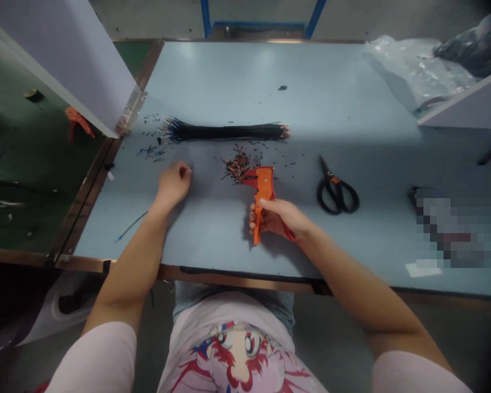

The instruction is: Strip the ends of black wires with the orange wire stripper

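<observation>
One black wire (131,226), pinched in left hand (174,184), slants up-right, tip apart from orange wire stripper (264,188), mouth facing left. Right hand (279,215) wraps handles.

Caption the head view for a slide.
Right hand grips orange wire stripper; left hand pinches black wire near wire bundle.

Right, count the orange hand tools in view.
2: one orange tool in the right hand, another tool at far left, beside the pale panel. More may be hidden.
</observation>
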`<control>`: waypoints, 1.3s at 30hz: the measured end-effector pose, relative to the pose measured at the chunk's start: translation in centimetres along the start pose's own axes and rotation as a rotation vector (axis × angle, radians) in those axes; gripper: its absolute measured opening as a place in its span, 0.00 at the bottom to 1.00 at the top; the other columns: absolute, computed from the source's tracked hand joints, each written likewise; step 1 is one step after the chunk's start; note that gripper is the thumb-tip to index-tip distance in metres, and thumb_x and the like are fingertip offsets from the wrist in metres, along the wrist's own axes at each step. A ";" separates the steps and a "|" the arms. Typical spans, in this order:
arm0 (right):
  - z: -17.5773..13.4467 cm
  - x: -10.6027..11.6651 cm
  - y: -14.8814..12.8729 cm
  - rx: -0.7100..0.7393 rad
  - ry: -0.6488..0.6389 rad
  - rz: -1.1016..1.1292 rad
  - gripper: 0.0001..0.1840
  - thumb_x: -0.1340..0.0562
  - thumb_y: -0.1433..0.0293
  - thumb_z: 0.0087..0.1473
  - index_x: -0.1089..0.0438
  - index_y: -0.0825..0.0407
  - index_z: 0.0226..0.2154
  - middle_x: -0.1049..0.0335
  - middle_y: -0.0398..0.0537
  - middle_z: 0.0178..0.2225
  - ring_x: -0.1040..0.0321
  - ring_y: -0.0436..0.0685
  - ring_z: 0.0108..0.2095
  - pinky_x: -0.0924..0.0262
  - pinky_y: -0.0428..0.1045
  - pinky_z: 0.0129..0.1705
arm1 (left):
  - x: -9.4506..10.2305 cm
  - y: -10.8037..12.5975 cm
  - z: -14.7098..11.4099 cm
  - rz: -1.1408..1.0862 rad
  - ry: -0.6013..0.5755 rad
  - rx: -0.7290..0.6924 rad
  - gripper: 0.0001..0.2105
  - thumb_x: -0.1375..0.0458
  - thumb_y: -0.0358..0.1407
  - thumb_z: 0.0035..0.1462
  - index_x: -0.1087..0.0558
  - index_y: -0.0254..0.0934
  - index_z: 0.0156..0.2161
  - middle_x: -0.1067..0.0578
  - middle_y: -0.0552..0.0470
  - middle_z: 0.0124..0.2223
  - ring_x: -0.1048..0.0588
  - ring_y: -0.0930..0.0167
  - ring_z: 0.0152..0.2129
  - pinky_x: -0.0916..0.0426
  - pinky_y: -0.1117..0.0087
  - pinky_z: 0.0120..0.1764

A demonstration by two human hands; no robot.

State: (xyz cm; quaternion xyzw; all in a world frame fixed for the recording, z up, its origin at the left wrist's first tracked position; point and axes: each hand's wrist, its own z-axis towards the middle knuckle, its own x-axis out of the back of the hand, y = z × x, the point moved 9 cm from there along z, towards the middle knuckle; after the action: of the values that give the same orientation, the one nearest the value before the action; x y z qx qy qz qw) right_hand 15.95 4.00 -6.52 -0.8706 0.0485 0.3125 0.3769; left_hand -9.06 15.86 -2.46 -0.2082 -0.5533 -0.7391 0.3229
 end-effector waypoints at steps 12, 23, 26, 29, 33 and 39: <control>0.0 -0.5 0.3 -0.004 -0.081 -0.040 0.18 0.32 0.63 0.47 0.33 0.58 0.36 0.27 0.51 0.29 0.25 0.58 0.29 0.30 0.52 0.32 | -2.0 7.9 -3.6 -0.309 -0.046 -0.057 0.05 0.42 0.34 0.52 0.24 0.37 0.33 0.23 0.53 0.28 0.29 0.76 0.24 0.35 0.75 0.28; -1.1 -2.2 0.1 0.026 -0.201 -0.031 0.19 0.31 0.64 0.45 0.32 0.57 0.37 0.26 0.50 0.30 0.24 0.60 0.32 0.31 0.52 0.35 | -2.5 9.0 -5.1 -0.456 -0.082 -0.048 0.06 0.41 0.38 0.55 0.26 0.37 0.34 0.23 0.52 0.29 0.28 0.76 0.23 0.34 0.74 0.29; -1.3 -2.7 0.2 0.029 -0.244 -0.037 0.19 0.31 0.64 0.46 0.32 0.57 0.38 0.26 0.50 0.31 0.24 0.59 0.32 0.31 0.52 0.36 | -2.4 9.4 -5.2 -0.420 -0.070 -0.076 0.06 0.42 0.37 0.54 0.26 0.37 0.33 0.24 0.54 0.29 0.30 0.77 0.24 0.36 0.75 0.29; -1.5 -3.0 0.3 0.029 -0.261 -0.047 0.19 0.31 0.63 0.46 0.33 0.57 0.38 0.26 0.50 0.31 0.24 0.59 0.32 0.32 0.50 0.34 | -2.4 9.7 -5.3 -0.403 -0.065 -0.093 0.05 0.42 0.37 0.54 0.26 0.38 0.32 0.26 0.55 0.28 0.33 0.78 0.22 0.38 0.75 0.28; -1.7 -3.4 0.3 0.035 -0.279 -0.052 0.19 0.31 0.63 0.46 0.33 0.57 0.38 0.27 0.49 0.31 0.25 0.58 0.32 0.32 0.51 0.35 | -2.6 10.2 -5.5 -0.411 -0.092 -0.116 0.05 0.42 0.36 0.55 0.26 0.38 0.32 0.27 0.55 0.28 0.33 0.77 0.24 0.38 0.75 0.28; -1.7 -3.3 0.4 0.047 -0.244 -0.118 0.20 0.31 0.62 0.47 0.34 0.57 0.38 0.28 0.49 0.31 0.25 0.57 0.31 0.32 0.52 0.37 | -2.5 10.8 -5.7 -0.400 -0.107 -0.138 0.04 0.42 0.35 0.54 0.26 0.37 0.31 0.27 0.55 0.27 0.33 0.77 0.23 0.38 0.75 0.28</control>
State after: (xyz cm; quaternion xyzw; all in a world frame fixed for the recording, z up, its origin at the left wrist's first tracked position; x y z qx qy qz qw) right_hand 14.08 2.02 -3.95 -0.8184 -0.0418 0.3924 0.4178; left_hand 0.64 9.10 1.54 -0.1547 -0.5479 -0.8126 0.1247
